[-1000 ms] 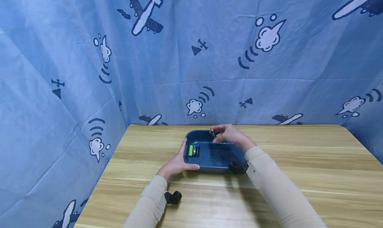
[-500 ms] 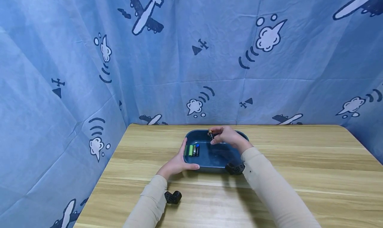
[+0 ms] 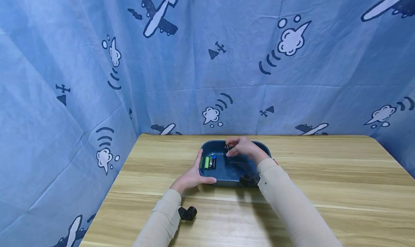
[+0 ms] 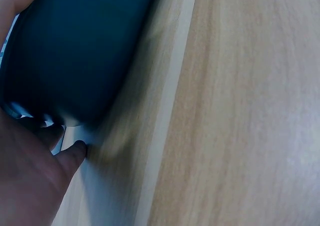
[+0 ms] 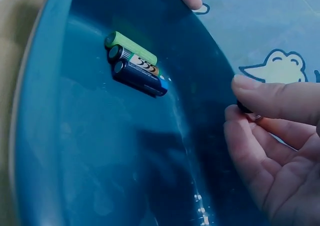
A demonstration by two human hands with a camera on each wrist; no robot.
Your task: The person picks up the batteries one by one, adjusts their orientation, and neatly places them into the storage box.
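My right hand [image 3: 244, 148] pinches a black battery with a copper-coloured end [image 3: 227, 146] between thumb and fingers, over the far part of a dark blue plastic tray [image 3: 231, 181]. In the right wrist view only a dark bit of this battery [image 5: 243, 107] shows; the fingers hide the rest. My left hand [image 3: 192, 175] holds the tray's near left corner, thumb along the front wall and fingers against the left side. Inside, a green battery [image 5: 131, 46], a black one with a white-lettered label [image 5: 142, 63] and a dark blue one [image 5: 137, 77] lie side by side at the left.
The tray stands on a wood-grain table [image 3: 324, 167]. Behind and to the left hangs a blue curtain [image 3: 181, 67] printed with aeroplanes and clouds. A black camera mount sits at each wrist, the left mount [image 3: 187, 214] over the table and the right mount [image 3: 249, 180] before the tray's front.
My right hand has moved slightly left and lower over the tray with the battery, which now shows less between the fingers. The left hand, the tray and the other batteries stay put.
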